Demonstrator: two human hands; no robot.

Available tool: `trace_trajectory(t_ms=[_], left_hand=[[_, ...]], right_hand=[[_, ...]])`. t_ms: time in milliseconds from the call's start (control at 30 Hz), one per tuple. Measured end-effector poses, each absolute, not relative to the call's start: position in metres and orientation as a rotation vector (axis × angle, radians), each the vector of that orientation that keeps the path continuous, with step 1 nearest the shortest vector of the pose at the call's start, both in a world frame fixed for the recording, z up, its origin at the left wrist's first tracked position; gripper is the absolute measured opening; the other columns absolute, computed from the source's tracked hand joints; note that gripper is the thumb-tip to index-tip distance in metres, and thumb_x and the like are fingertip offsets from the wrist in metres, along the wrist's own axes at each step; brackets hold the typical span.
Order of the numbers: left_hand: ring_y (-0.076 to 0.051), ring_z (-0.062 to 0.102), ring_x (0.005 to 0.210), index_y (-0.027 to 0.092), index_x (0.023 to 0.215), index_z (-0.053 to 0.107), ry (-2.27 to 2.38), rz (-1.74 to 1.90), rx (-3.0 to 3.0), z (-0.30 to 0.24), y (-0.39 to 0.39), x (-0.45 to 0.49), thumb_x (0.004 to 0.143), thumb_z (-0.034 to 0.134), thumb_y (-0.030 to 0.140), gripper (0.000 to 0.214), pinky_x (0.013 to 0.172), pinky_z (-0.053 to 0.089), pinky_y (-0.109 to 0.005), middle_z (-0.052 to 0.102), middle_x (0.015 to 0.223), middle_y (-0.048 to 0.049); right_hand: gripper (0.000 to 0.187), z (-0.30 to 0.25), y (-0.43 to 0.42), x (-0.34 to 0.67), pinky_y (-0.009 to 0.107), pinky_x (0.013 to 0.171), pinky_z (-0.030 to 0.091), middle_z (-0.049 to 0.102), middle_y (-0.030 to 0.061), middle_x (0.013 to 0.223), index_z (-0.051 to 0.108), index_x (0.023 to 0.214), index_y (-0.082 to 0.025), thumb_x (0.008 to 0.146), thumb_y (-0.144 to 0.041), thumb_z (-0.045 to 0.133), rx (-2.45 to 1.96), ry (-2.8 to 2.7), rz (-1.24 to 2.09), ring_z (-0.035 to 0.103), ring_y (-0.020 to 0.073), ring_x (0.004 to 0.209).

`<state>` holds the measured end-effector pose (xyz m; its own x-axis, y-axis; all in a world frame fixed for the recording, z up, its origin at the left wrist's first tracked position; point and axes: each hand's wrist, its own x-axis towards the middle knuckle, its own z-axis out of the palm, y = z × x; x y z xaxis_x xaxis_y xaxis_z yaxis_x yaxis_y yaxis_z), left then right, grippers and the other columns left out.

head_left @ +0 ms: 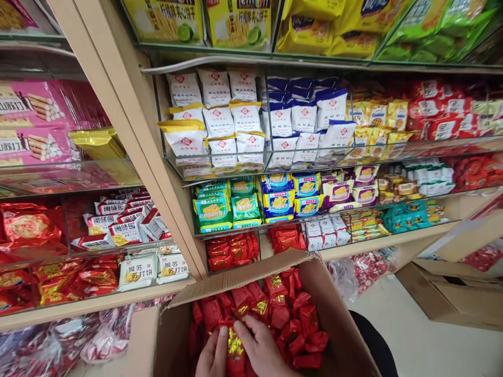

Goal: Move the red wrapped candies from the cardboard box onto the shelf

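My left hand [214,352] and my right hand [261,346] meet inside an open cardboard box [334,309]. Between their thumbs is a small red packet with gold print [236,346], gripped from both sides; the fingers underneath are hidden. Many similar red packets [280,316] lie loose around and beyond my hands, filling the box. Some show gold lettering, others plain red wrapping. Directly beyond the box's far flap, red packets [231,251] stand stacked in a bottom shelf compartment, with a second red stack [288,236] to its right.
Shelves of wrapped snacks rise ahead, with glass fronts [220,159] and a wooden upright [129,104] at left. White packets [326,233] sit right of the red stacks. Plastic bags of packets [369,267] lie below the shelf. Another cardboard box [451,293] stands on the floor at right.
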<state>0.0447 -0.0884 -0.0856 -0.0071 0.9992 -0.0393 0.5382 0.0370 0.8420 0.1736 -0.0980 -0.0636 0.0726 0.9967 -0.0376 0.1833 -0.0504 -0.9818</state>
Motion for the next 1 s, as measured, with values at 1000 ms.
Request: trace_trajectory(t_ms=[1000], left_hand=[[-0.014, 0.055, 0.081, 0.020, 0.093, 0.054, 1.273, 0.918, 2.276, 0.029, -0.047, 0.038, 0.080, 0.041, 0.028, 0.020, 0.075, 0.043, -0.026, 0.060, 0.085, -0.0030]], right_hand=[[0.028, 0.048, -0.072, 0.248, 0.034, 0.082, 0.037, 0.056, 0.0076, 0.099, 0.046, 0.111, -0.018, 0.083, -0.020, 0.042, -1.333, -2.057, 0.324, 0.047, 0.0194, 0.092]])
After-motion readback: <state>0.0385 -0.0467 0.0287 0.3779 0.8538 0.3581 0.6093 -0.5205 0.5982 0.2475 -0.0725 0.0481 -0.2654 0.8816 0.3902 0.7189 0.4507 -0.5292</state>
